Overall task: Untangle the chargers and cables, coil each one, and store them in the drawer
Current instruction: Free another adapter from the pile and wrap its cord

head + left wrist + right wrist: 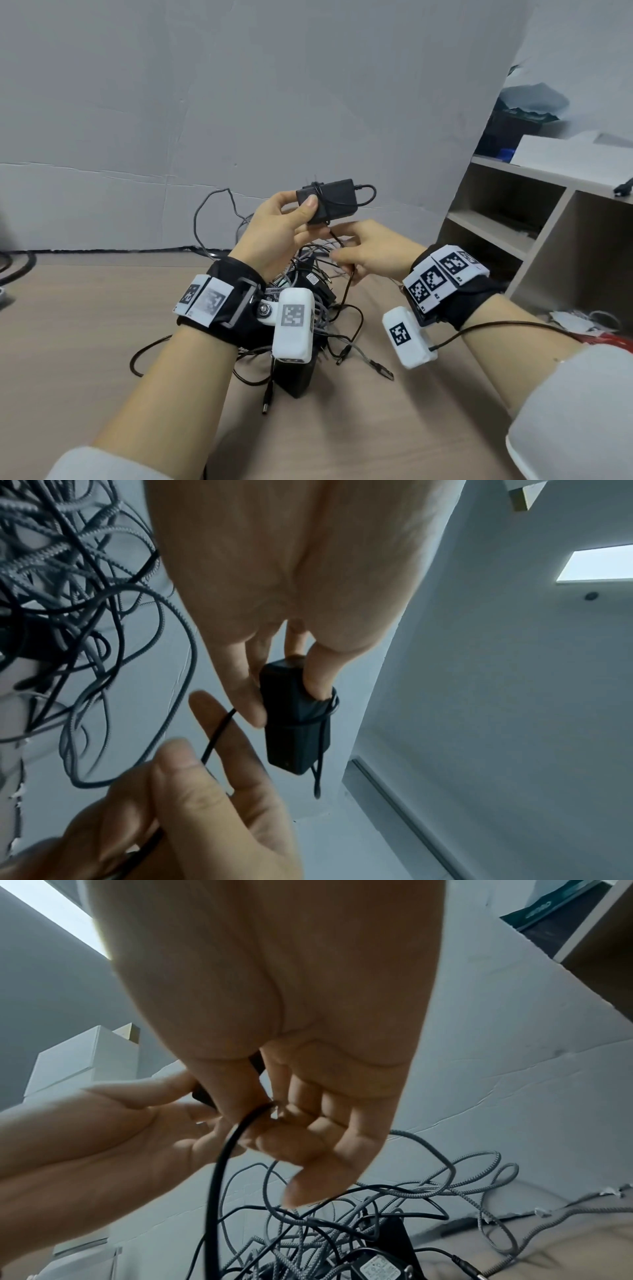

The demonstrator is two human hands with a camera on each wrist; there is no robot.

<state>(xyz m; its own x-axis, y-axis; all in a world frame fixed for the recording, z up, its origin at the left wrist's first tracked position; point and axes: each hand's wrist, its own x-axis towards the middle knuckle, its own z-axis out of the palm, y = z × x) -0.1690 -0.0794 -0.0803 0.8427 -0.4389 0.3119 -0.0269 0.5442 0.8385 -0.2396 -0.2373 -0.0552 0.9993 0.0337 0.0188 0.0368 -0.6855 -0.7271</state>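
progress: pretty early I'd say. One small black rectangular plastic power adapter (326, 201) is lifted up out of the mess, with a turn or two of its own thin black cord (343, 251) around it.
left hand: the left hand (274, 228) grips the adapter, thumb on top, fingers (247, 696) curled underneath.
right hand: the right hand (371, 248) pinches that cord just below the adapter, fingers curled round it (looks like wrapping is underway, can't be sure which way).
still to do: the tangled heap of grey braided and black cables (315, 308) with at least two more black adapters in it sits on the surface, untouched as far as I can tell. No drawer in view.
surface: light wood-look top (102, 325).
room: plain grey-white wall (239, 102) behind, open grey-brown shelf unit (534, 219) on the right, white boxes on top.
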